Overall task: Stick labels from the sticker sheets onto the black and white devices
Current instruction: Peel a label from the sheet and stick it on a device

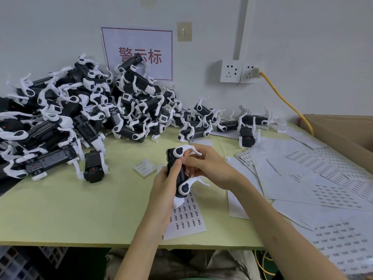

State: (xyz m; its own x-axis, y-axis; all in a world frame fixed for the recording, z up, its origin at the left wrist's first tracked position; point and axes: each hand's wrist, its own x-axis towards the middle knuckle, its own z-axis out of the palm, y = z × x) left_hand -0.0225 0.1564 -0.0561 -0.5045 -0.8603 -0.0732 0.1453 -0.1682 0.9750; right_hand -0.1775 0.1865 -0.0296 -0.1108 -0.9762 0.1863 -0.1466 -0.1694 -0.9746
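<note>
**Device held over a sticker sheet for labelling**

A heap of black and white devices [80, 110] is piled at the far left of the tabletop [70, 215], probably as stock within reach. Near the centre, one device [180, 156] is held just above a sticker sheet [187, 217]. It is gripped by the left hand [163, 190], thumb on its black body, and the right hand [210, 168] is curled round it. No label can be made out.

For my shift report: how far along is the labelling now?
Done: unclear; some sheets on the right look partly emptied. In hand: left hand and right hand hold one device above the near sheet. To do: a big pile, labels not visible.
</note>
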